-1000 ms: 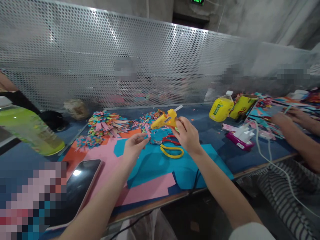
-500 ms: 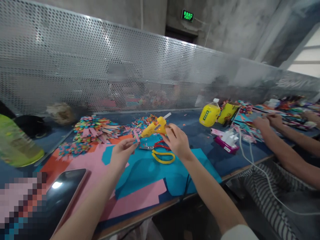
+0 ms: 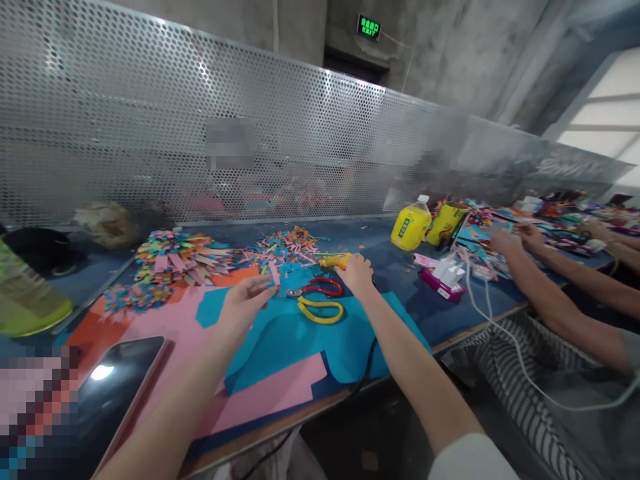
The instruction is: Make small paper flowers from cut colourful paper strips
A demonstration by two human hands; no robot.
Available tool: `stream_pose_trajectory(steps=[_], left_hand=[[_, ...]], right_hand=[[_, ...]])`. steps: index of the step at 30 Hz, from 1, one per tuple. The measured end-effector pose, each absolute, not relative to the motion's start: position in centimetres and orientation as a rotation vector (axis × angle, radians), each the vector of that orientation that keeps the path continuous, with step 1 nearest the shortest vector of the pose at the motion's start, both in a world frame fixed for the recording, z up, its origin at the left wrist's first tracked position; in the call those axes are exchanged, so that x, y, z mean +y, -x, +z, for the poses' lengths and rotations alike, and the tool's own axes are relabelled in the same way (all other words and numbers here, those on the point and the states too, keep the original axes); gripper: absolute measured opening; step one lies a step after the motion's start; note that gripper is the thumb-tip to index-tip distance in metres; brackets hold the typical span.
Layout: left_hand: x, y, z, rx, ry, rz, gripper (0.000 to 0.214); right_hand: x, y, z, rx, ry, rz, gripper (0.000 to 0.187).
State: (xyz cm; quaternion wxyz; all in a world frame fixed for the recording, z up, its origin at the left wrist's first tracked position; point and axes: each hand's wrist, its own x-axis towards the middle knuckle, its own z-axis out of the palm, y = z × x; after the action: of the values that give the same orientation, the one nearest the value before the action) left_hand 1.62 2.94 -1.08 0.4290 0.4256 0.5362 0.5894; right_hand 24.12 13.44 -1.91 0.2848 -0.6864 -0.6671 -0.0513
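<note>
Right fingers [image 3: 365, 267] on glue gun [image 3: 334, 261], yellow liquid [image 3: 419, 235] in bottle [image 3: 411, 224]

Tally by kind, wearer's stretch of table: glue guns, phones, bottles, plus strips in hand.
Glue gun, at the right hand: 1
Pink strip, in the left hand: 1
Phone: 1
Bottles: 2 (yellow bottle; green-tinted bottle, cut off at left)
Total: 5

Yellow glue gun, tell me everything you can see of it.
The yellow glue gun looks like plastic. The right hand grips its rear, hiding the handle. It is roughly level, its front pointing to the picture's left, low by the blue table and near loose paper scraps. Whether it touches the tabletop, I can't tell.
</note>
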Motion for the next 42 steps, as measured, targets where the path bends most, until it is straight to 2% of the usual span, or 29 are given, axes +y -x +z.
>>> stream_pose_trajectory(steps=[3,7,12,15,42], left_hand=[[2.5,-1.9,-0.7,1.314,-1.119,1.419,0.042],[2.1,-2.3,-0.3,1.288,-1.167,1.330,0.039],[2.1,-2.5,-0.3,1.212,-1.213,1.210,0.033],[2.1,-2.6,-0.3,1.225,-1.138,1.211,0.035],[2.1,-2.8,0.0,1.281,-1.177,1.217,0.031]], right_hand=[[12.8,-22.8,-1.1,-1.862,1.667,-0.099,0.025],[11.7,-20.4,0.2,-2.136,1.260,0.149,0.020],[10.6,-19.3,0.2,-2.122,0.802,0.875,0.027],[10.2,-19.6,0.2,-1.966,0.721,1.086,0.027],[9.5,-19.4,0.6,-1.950,0.689,1.287,0.023]])
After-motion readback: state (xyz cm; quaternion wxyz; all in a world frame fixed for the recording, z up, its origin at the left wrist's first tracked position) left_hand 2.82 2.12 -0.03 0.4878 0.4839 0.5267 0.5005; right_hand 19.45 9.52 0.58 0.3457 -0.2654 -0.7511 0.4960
